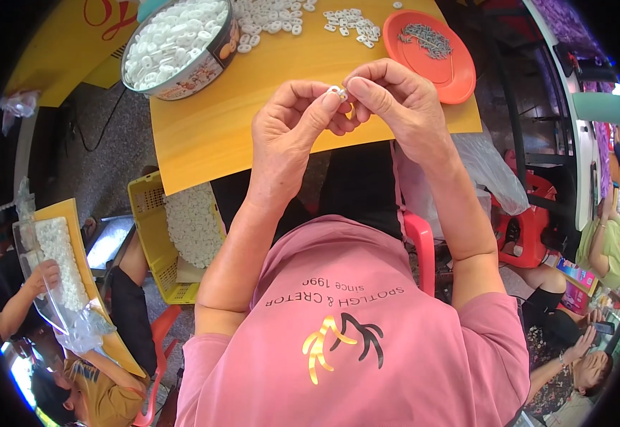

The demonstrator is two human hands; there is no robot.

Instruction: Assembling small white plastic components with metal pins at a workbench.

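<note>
Above the near edge of the yellow table (207, 135), my two hands meet fingertip to fingertip. A small white plastic piece with holes (337, 91) is pinched between the thumb and fingers of my left hand (285, 135). My right hand (406, 107) is closed in a pinch right against that piece; what its fingertips hold, if anything, is too small to make out. Beyond my right hand lies an orange-red plate (459, 84) bearing a heap of small grey metal screws or pins (427, 40). Loose white pieces (271, 14) lie across the table's far side, with a smaller group (352, 25) beside the plate.
A round tin (207, 70) full of white pieces stands at the table's far left. Below, a yellow crate (146, 203) holds more. At left, a co-worker's hand (43, 276) reaches into a tray of white pieces. A red stool (530, 228) and clear plastic bag (491, 174) are at right.
</note>
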